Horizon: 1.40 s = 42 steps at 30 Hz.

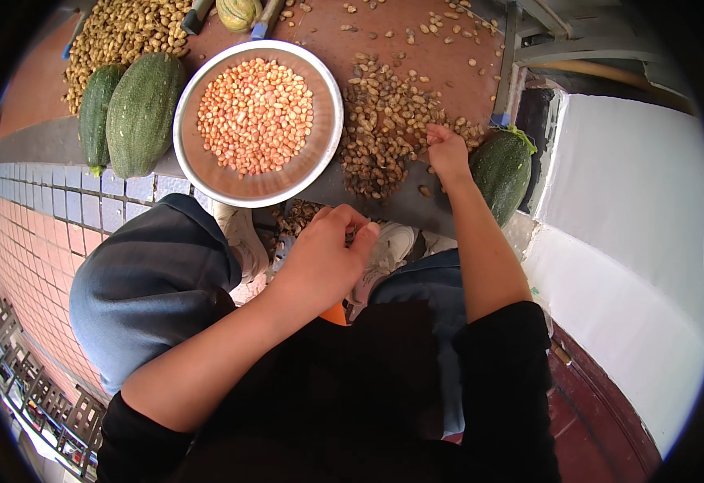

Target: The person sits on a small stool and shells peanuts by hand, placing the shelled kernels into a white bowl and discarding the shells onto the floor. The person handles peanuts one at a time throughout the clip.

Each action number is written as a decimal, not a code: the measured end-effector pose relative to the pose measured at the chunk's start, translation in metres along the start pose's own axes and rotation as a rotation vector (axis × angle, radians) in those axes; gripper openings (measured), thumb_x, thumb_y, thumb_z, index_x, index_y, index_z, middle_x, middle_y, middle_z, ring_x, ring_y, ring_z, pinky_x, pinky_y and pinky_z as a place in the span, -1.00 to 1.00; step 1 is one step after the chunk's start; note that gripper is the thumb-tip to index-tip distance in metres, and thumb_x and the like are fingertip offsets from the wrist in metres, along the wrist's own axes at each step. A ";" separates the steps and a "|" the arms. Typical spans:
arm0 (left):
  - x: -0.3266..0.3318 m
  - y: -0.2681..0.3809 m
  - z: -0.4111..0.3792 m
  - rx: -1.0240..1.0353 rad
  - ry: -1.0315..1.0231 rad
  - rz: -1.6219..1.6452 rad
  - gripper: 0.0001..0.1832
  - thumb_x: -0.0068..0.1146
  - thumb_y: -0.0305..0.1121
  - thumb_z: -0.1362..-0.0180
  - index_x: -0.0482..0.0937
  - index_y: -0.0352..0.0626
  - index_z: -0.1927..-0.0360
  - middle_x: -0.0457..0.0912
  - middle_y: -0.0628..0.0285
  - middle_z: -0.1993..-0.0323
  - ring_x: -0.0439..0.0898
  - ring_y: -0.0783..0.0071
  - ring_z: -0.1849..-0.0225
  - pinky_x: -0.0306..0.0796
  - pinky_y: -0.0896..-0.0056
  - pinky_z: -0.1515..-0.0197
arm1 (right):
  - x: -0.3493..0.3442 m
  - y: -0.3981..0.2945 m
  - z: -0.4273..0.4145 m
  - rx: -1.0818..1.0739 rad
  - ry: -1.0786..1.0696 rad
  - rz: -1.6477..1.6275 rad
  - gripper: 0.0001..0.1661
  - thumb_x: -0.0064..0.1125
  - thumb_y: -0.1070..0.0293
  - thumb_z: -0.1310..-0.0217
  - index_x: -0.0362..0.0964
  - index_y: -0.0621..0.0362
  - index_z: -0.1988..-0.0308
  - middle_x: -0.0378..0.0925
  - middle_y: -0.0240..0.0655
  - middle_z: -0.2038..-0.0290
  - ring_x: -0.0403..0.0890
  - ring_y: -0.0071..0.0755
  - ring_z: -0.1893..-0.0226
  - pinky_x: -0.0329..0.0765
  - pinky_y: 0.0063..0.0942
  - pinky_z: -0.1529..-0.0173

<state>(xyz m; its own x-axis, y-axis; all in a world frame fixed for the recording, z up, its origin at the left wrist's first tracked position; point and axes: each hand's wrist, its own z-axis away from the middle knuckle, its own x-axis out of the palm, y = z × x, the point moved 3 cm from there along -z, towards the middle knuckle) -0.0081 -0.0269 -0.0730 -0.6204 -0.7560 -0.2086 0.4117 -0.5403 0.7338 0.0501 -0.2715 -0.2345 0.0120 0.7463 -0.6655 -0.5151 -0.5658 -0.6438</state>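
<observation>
A steel bowl [334, 154] holds shelled peanuts [255, 115] with pinkish skins. To its right lies a pile of dark, unshelled peanuts [382, 133]. My right hand [448, 154] is at the right edge of this pile, its fingers bent. What its fingertips hold, if anything, is too small to tell. My left hand [331, 250] hovers above the ground between my shoes, below the bowl's lower right rim. Its fingers are curled with the thumb near them, and the inside of the hand is mostly hidden.
Two dark green squashes [145, 115] stand left of the bowl, another squash [503, 172] beyond my right hand. A heap of paler unshelled peanuts [129, 42] lies at upper left, near a striped squash [238, 13]. Empty shells [297, 217] litter the ground between my shoes [388, 247]. A white wall [623, 181] bounds the right.
</observation>
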 end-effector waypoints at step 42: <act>-0.039 0.065 0.042 0.826 0.535 0.014 -0.77 0.16 -0.62 0.18 0.52 -0.21 0.36 0.40 0.23 0.41 0.39 0.51 0.58 0.32 0.55 0.52 | -0.058 -0.184 0.179 0.047 -0.510 -1.357 -0.85 0.00 0.39 -0.16 0.36 0.20 0.26 0.45 -0.37 0.37 0.44 -0.54 0.32 0.34 -0.55 0.21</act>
<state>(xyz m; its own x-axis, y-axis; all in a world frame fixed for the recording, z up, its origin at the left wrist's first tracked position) 0.0148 -0.0170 0.0102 -0.1517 -0.9378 -0.3123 -0.3058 -0.2560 0.9171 -0.0092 -0.1485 -0.0101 0.2088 0.7342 0.6460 -0.3823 0.6693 -0.6371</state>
